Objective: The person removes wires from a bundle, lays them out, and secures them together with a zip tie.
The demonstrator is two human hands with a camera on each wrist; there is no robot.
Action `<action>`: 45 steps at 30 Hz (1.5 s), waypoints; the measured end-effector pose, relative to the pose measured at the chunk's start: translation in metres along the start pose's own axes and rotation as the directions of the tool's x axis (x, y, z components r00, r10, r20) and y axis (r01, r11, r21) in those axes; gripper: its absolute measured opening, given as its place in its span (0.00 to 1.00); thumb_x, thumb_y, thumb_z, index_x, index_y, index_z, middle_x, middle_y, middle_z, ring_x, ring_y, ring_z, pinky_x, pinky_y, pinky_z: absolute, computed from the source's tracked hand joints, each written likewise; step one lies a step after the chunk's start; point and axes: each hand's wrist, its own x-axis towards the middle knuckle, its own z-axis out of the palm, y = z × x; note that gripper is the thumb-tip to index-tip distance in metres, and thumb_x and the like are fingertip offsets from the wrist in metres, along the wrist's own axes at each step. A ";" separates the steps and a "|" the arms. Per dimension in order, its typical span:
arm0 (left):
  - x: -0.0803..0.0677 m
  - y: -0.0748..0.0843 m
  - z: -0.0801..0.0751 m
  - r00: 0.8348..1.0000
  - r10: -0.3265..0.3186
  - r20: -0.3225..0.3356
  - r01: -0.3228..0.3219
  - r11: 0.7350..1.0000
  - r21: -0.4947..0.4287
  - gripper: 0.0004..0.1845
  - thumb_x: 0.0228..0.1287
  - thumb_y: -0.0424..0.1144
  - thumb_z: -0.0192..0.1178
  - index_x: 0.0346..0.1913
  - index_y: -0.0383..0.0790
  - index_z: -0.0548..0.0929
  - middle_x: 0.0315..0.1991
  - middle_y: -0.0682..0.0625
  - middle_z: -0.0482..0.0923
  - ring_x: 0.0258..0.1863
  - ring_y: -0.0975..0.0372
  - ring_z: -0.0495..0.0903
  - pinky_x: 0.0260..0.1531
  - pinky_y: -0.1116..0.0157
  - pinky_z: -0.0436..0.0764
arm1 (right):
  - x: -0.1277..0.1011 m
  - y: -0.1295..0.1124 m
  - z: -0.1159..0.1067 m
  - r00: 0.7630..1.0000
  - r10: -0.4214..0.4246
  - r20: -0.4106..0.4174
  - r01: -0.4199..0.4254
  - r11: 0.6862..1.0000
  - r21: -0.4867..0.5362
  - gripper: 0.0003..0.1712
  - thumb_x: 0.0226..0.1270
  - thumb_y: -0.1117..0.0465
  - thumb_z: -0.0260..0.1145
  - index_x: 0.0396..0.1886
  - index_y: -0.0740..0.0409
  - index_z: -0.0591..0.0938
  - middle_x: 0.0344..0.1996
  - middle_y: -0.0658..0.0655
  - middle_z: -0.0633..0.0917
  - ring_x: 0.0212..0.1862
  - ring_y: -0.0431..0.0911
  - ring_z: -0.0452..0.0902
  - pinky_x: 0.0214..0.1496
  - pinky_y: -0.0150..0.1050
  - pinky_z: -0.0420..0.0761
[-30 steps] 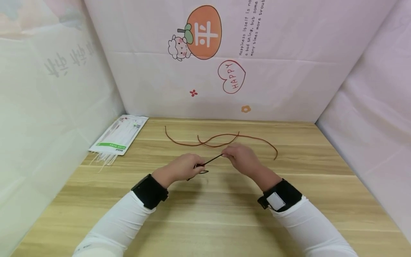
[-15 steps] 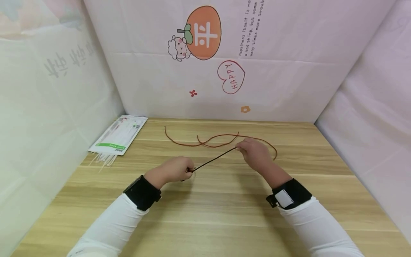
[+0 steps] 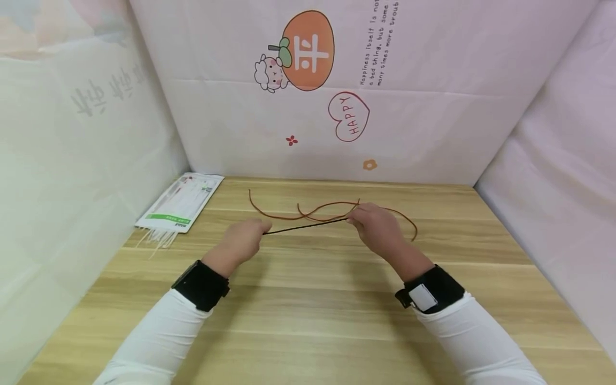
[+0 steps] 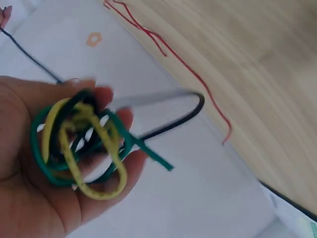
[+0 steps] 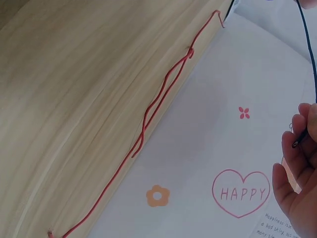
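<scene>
The wooden table [image 3: 308, 299] is sitting inside soft pink walls with a "HAPPY" heart [image 3: 348, 116] drawn on the back one. A long red cord [image 3: 332, 209] is lying in loose curves near the back of the table. A flat plastic packet [image 3: 180, 202] is lying at the back left; thin pale strips are poking out of its near end, and what else is inside is too small to tell.

The black cord [image 3: 305, 226] is stretching in a straight line between the two hands, just above the table. A moment ago it was slanting up to the right and the hands were closer together. Now the left hand [image 3: 243, 240] has lifted and the hands have pulled wider apart, so the cord looks tight and nearly level. It seems a knot is being pulled snug.

The left hand's fingers are curling around a little bundle of green, yellow and black cord [image 4: 81, 144]. The right hand [image 3: 375, 227] is pinching the other black end between thumb and fingertips [image 5: 302, 130].
</scene>
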 end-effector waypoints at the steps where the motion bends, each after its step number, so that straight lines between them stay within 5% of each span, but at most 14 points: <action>1: -0.001 -0.002 0.000 1.000 -0.026 0.005 0.026 1.000 0.015 0.11 0.59 0.21 0.54 0.38 0.40 0.77 0.36 0.45 0.81 0.37 0.53 0.79 0.28 0.57 0.78 | 0.000 0.000 0.000 1.000 0.002 0.006 -0.002 1.000 0.002 0.05 0.62 0.65 0.68 0.37 0.60 0.86 0.33 0.56 0.85 0.37 0.51 0.82 0.35 0.43 0.81; 6: -0.004 -0.014 0.007 0.996 -0.084 -0.009 0.085 0.993 0.082 0.05 0.68 0.33 0.55 0.39 0.38 0.82 0.36 0.44 0.81 0.40 0.50 0.79 0.32 0.53 0.80 | -0.004 0.003 0.000 0.999 0.033 0.026 -0.034 0.999 0.002 0.05 0.64 0.64 0.67 0.38 0.60 0.86 0.32 0.56 0.85 0.35 0.50 0.81 0.33 0.42 0.81; 11: -0.009 -0.024 0.010 0.998 -0.028 -0.058 0.032 0.997 0.068 0.06 0.64 0.31 0.60 0.28 0.37 0.81 0.31 0.45 0.78 0.37 0.51 0.79 0.35 0.53 0.80 | -0.007 0.006 0.000 0.998 0.043 0.042 -0.042 0.999 -0.011 0.06 0.64 0.65 0.67 0.39 0.61 0.86 0.31 0.56 0.84 0.33 0.50 0.80 0.31 0.42 0.79; 15: -0.011 -0.027 0.008 0.999 -0.038 -0.024 0.040 0.997 0.069 0.04 0.59 0.23 0.57 0.33 0.31 0.81 0.36 0.41 0.78 0.41 0.49 0.78 0.42 0.55 0.79 | -0.007 0.007 0.001 0.998 0.050 0.033 -0.049 0.998 -0.027 0.06 0.63 0.65 0.67 0.39 0.60 0.86 0.31 0.55 0.84 0.33 0.49 0.80 0.30 0.42 0.79; 19: -0.011 -0.026 0.005 0.994 -0.097 0.043 0.093 0.990 0.104 0.07 0.62 0.25 0.55 0.41 0.28 0.81 0.43 0.39 0.77 0.47 0.48 0.73 0.48 0.48 0.76 | -0.007 0.008 0.001 0.998 0.055 0.028 -0.054 0.998 -0.035 0.06 0.63 0.64 0.67 0.39 0.60 0.86 0.32 0.56 0.85 0.34 0.50 0.81 0.30 0.42 0.80; 24: -0.009 -0.029 0.011 0.991 -0.132 0.007 0.131 0.988 0.076 0.08 0.62 0.26 0.50 0.30 0.36 0.79 0.32 0.44 0.76 0.37 0.53 0.76 0.34 0.52 0.80 | -0.008 0.012 0.000 0.996 0.081 0.038 -0.080 0.996 -0.027 0.06 0.65 0.65 0.66 0.39 0.61 0.86 0.32 0.57 0.85 0.35 0.51 0.81 0.32 0.43 0.81; 29: -0.008 -0.035 0.018 0.994 -0.078 -0.075 0.077 0.997 -0.023 0.13 0.62 0.32 0.49 0.20 0.44 0.68 0.20 0.51 0.68 0.23 0.59 0.69 0.21 0.60 0.70 | -0.011 0.019 -0.001 0.991 0.117 0.070 -0.116 0.993 -0.014 0.07 0.65 0.65 0.66 0.40 0.62 0.86 0.34 0.58 0.85 0.39 0.53 0.81 0.36 0.46 0.81; 37: -0.016 -0.039 0.018 0.987 0.098 -0.124 -0.101 0.995 -0.018 0.14 0.69 0.38 0.58 0.23 0.43 0.72 0.22 0.53 0.69 0.27 0.59 0.72 0.28 0.60 0.74 | -0.011 0.029 -0.006 0.989 0.125 0.074 -0.123 0.992 -0.034 0.07 0.64 0.65 0.66 0.39 0.62 0.86 0.34 0.58 0.85 0.39 0.54 0.82 0.33 0.47 0.81; 45: -0.018 -0.047 0.015 0.979 0.104 -0.176 -0.104 0.995 0.004 0.15 0.60 0.40 0.66 0.20 0.44 0.73 0.22 0.54 0.71 0.27 0.58 0.73 0.29 0.58 0.75 | -0.011 0.039 -0.010 0.994 0.103 0.036 -0.100 0.992 -0.075 0.05 0.63 0.66 0.67 0.37 0.61 0.86 0.30 0.57 0.84 0.35 0.53 0.81 0.29 0.46 0.80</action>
